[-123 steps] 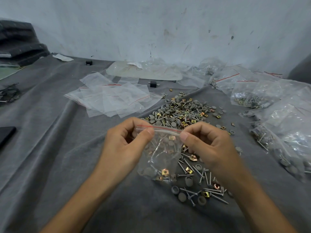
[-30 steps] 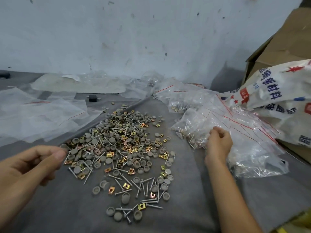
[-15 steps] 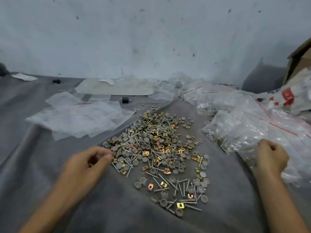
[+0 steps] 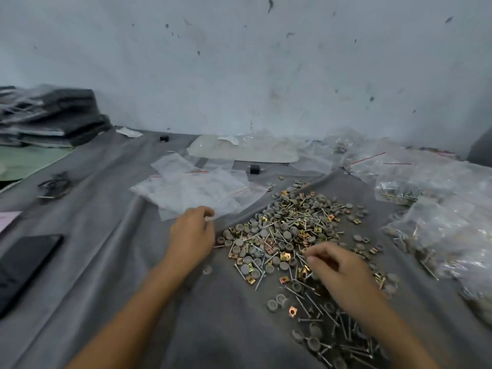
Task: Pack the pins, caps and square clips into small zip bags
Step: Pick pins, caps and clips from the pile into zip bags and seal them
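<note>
— Where does the loose stock lie?

— In one heap on the grey cloth over the desk. It is just right of the left hand, and under and beyond the right hand. Pins, caps and square clips are all mixed together.

— And the hands?

— The left has its fingers curled on the near edge of the empty zip bags and looks to pinch a corner of one. The right hovers low over the heap, fingers loosely bent toward the thumb. It is blurred, so I cannot tell whether it holds a piece.

— How will the parts handle?

— Small, hard and light, I judge. The pins are thin and likely to roll or slip, so take them by the shank, several side by side. The caps are squat and round, so pinch them across the rim. The clips are flat metal with edges, so lift them by two opposite sides.

— The bags?

— Thin, limp film that will probably cling. Take one by a corner at its red zip line and spread the mouth.

— What is already in a container?

— Well off to the right of the right hand the filled bags lie heaped, with pins and clips showing through. The flat bags beyond the left hand look to hold nothing.
</note>
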